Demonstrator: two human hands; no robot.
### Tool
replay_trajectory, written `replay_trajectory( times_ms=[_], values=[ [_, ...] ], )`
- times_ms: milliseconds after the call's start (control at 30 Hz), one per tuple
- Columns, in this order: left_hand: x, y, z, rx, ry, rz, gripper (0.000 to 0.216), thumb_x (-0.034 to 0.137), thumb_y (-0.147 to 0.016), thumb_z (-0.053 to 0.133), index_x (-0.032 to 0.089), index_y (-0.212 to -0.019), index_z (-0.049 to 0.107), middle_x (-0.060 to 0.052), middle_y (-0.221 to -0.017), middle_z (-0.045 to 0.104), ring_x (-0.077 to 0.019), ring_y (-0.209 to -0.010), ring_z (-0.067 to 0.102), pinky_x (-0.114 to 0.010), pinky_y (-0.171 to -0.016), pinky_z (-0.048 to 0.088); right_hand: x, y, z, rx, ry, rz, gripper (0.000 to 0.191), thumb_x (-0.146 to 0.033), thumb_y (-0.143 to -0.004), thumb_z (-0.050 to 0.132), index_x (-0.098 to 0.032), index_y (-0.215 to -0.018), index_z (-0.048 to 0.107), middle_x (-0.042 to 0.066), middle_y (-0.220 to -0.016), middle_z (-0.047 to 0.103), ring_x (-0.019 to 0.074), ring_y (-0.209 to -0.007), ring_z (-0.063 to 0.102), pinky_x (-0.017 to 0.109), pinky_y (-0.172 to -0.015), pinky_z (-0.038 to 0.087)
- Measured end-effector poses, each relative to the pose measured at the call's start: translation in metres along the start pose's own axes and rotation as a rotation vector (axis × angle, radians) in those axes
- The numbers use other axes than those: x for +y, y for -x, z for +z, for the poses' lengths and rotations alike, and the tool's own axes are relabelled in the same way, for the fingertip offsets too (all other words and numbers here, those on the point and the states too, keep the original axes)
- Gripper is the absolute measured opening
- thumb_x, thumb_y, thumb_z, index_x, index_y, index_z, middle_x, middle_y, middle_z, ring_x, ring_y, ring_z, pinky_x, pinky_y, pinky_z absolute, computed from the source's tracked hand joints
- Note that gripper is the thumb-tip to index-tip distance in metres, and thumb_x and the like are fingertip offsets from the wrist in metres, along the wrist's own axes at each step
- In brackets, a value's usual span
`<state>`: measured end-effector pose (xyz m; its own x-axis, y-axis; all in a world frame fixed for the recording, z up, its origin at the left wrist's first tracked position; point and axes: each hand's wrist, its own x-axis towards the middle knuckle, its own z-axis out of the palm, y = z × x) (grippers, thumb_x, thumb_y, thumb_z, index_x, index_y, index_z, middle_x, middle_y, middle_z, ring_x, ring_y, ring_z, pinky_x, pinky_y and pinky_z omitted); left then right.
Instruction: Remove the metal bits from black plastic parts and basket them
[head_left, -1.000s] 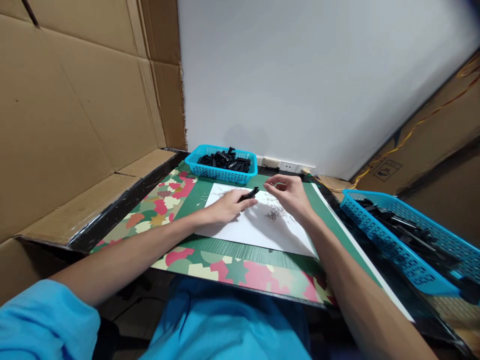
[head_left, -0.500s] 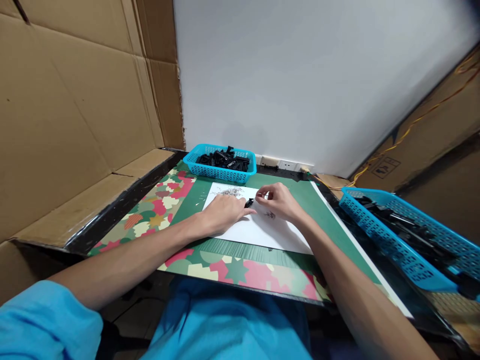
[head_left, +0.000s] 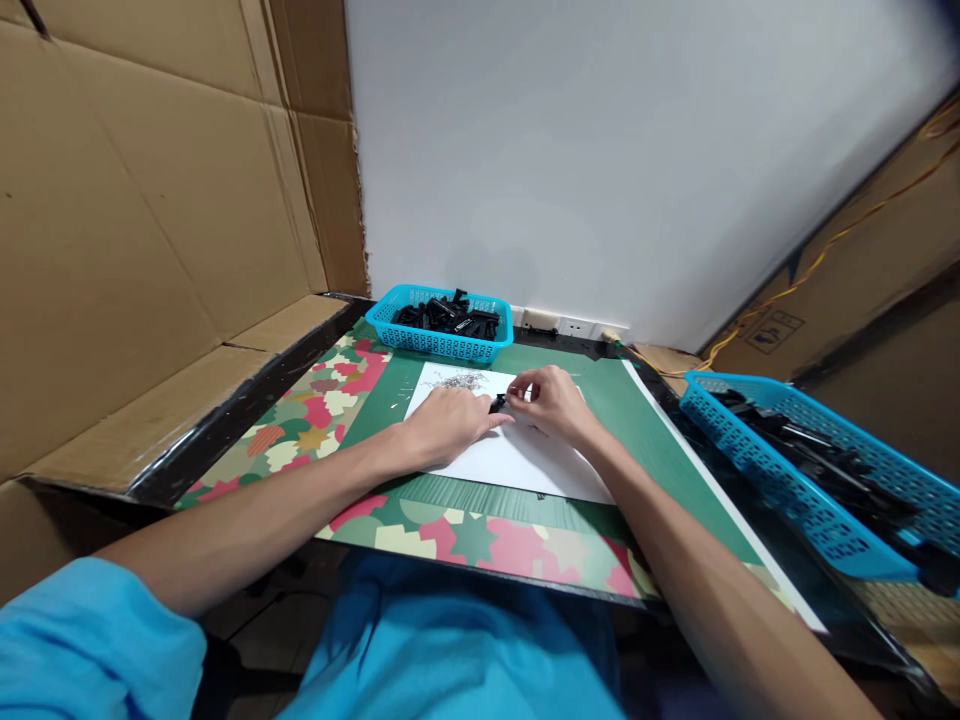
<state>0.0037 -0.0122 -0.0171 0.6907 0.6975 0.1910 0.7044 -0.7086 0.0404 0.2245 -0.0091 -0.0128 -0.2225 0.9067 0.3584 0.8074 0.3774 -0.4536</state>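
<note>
My left hand [head_left: 452, 425] rests over a white sheet [head_left: 517, 470], closed around a small black plastic part [head_left: 497, 402] whose end sticks out past the thumb and forefinger. Close to that end is my right hand [head_left: 550, 402], its thumb and fingertips pinched together. Whatever the pinch holds is too small to make out. Behind my left hand, a pile of tiny metal pieces [head_left: 463, 381] lies on the sheet. My right hand partly hides a few more small dark pieces.
A blue basket [head_left: 442, 347] of black plastic parts stands at the back by the wall. Another blue basket [head_left: 795, 490] with longer black parts is on the right. A green patterned mat [head_left: 472, 540] covers the table. Power sockets [head_left: 576, 327] line the wall's foot; cardboard [head_left: 150, 200] encloses the left.
My right hand has moved slightly left, bringing its fingertips up to the end of the black plastic part. My left hand keeps its hold in the same place.
</note>
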Motion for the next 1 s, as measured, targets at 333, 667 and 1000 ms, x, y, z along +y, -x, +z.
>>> replay_trajectory(
  times_ms=[333, 667, 1000],
  values=[
    [0.0, 0.0, 0.001, 0.006, 0.019, 0.004, 0.07, 0.064, -0.11, 0.026, 0.011, -0.095, 0.07, -0.017, -0.08, 0.071, -0.0314, -0.076, 0.07, -0.039, -0.073, 0.047, -0.001, 0.0, 0.0, 0.004, -0.009, 0.006, 0.017, -0.026, -0.083, 0.068, -0.018, -0.081, 0.083, 0.007, -0.08, 0.078, 0.0175, -0.064, 0.061, 0.029, -0.058, 0.037],
    [-0.003, 0.0, 0.003, 0.035, 0.078, 0.0, 0.066, 0.064, -0.109, 0.032, 0.013, -0.094, 0.07, -0.016, -0.079, 0.07, -0.0312, -0.075, 0.069, -0.039, -0.072, 0.047, -0.003, 0.003, 0.002, 0.021, 0.098, 0.031, 0.016, -0.021, -0.08, 0.07, -0.022, -0.082, 0.086, 0.008, -0.088, 0.081, 0.0195, -0.067, 0.063, 0.031, -0.059, 0.035],
    [-0.003, 0.0, 0.002, 0.021, 0.089, -0.006, 0.063, 0.062, -0.108, 0.033, 0.013, -0.092, 0.069, -0.015, -0.078, 0.069, -0.0306, -0.073, 0.068, -0.039, -0.072, 0.047, 0.004, 0.001, -0.016, -0.102, 0.001, -0.071, 0.017, -0.025, -0.087, 0.067, -0.019, -0.085, 0.083, 0.007, -0.08, 0.076, 0.0176, -0.066, 0.058, 0.03, -0.063, 0.039]
  ],
)
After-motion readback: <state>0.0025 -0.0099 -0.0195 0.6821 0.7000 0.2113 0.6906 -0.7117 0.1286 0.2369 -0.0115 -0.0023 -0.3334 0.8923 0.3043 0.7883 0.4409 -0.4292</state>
